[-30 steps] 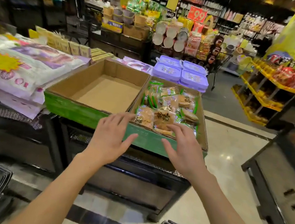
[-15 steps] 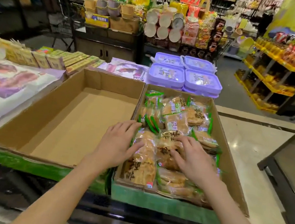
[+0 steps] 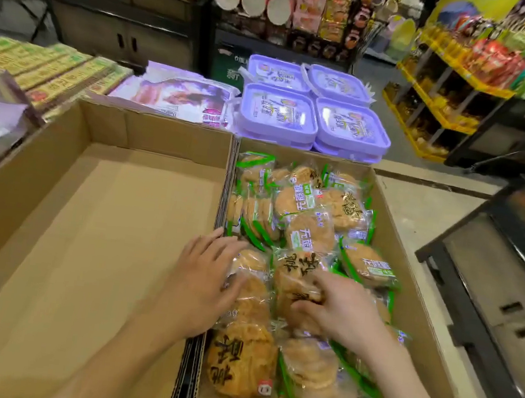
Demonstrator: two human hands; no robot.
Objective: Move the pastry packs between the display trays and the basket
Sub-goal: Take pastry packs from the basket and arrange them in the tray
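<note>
Since half a second ago both hands have come further over the right tray [image 3: 413, 250], and the head view now looks more steeply down into it. Left hand [image 3: 200, 287] lies with nearly straight fingers on a pastry pack [image 3: 248, 293] beside the wall between the trays, probably to steady the pile, while the right hand [image 3: 337, 307] curls its fingers round the next pack [image 3: 298, 269], as if to lift it. Left tray [image 3: 90, 244] holds nothing, and no basket is in sight.
</note>
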